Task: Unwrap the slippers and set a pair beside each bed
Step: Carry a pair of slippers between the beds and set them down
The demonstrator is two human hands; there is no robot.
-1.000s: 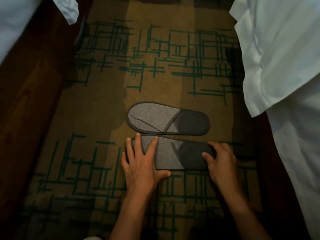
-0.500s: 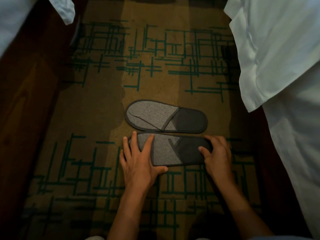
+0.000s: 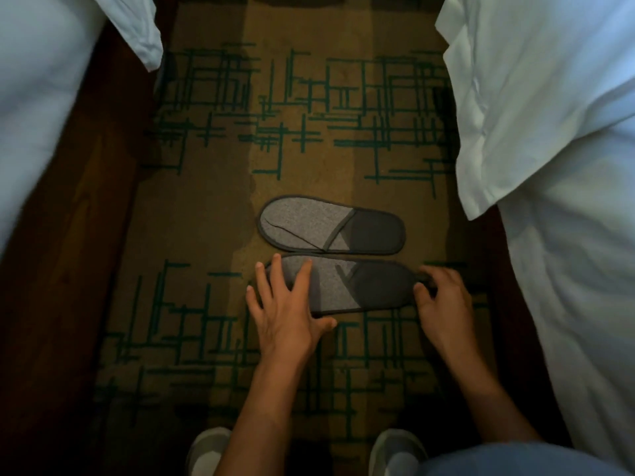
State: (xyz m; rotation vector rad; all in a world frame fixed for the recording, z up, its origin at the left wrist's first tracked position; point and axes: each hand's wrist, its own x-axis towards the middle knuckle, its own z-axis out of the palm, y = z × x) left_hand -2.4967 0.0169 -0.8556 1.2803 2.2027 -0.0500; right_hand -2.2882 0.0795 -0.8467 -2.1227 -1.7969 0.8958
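A: Carpet (image 3: 213, 214), patterned, between two beds. Item: near slipper (image 3: 347, 286). Grip?

B: Left hand (image 3: 285, 310) spread flat, fingers pressing its heel end; right hand (image 3: 443, 300) curled round the toe end, fingertips touching the rim, nothing pinched

A: Position?

B: Flat on the floor, just beside the far slipper (image 3: 330, 226), edges almost touching, toes toward the right bed (image 3: 549, 132)

A: Handling note?

B: Slide both ends together, keep it parallel to its mate, heels level, then lift the hands straight off

Two flat grey slippers (image 3: 331, 225) (image 3: 347, 285) lie side by side on carpet.
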